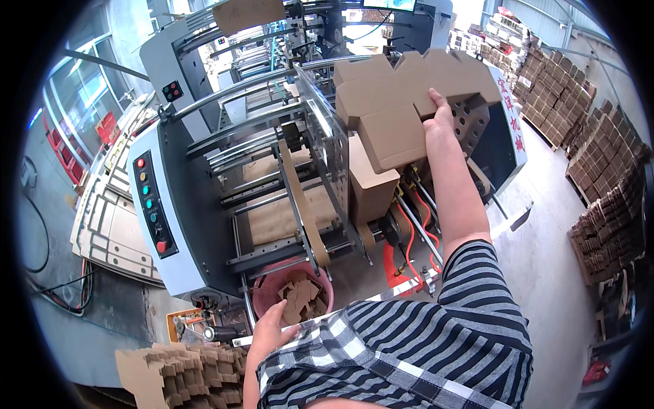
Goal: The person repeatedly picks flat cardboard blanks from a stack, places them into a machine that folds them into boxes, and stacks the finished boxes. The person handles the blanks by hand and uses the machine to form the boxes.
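My right arm reaches forward over the machine, and my right hand point(439, 114) grips a brown die-cut cardboard blank point(392, 109) near its inner notch. The blank has notched edges and is raised above the machine's feeding end; whether it is one sheet or several, I cannot tell. Below it, a stack of brown cardboard point(373, 178) stands upright beside a clear guard plate point(325, 136). My left hand point(269, 330) is low near my body, its fingers apart and holding nothing. Close to it is a pink basket point(260, 294) with cardboard scraps point(303, 296) inside.
The grey machine point(182, 225) has a button panel point(151, 204) on its left side, with rollers and a brown belt point(300, 198). Red air hoses point(411, 235) run below the stack. Notched cardboard pieces point(180, 375) lie at lower left. Cardboard piles point(555, 95) line the right.
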